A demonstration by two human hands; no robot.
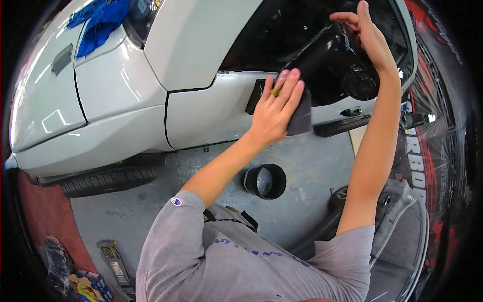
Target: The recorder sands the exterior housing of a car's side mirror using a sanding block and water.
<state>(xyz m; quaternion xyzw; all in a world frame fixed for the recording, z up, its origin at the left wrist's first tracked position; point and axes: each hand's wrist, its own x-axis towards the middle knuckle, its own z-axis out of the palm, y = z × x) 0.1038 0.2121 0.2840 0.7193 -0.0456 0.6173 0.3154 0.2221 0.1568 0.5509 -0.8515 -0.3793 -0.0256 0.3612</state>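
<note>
- Black part [329, 48]: upper right of the frame, in front of the car's window [259, 45]. Couldn't tell whether it touched the car [126, 116].
- Right hand [373, 43] gripped its right end. Left hand [274, 116] lay flat at its lower left, fingers straight, dark sheet [301, 118] under them; couldn't tell if it was pinched.
- Risk, my read: part looked glossy, maybe wet; a hard push from the left could've twisted it loose, into the door [211, 113].
- Sheet could've slipped if pressure eased.
- Bucket [282, 178], centre: trip or spill hazard underfoot.
- Grey shell [402, 251], lower right: tight for stepping back.
- Blue cloth [103, 25], grey block [62, 59], upper left: out of the way.
</note>
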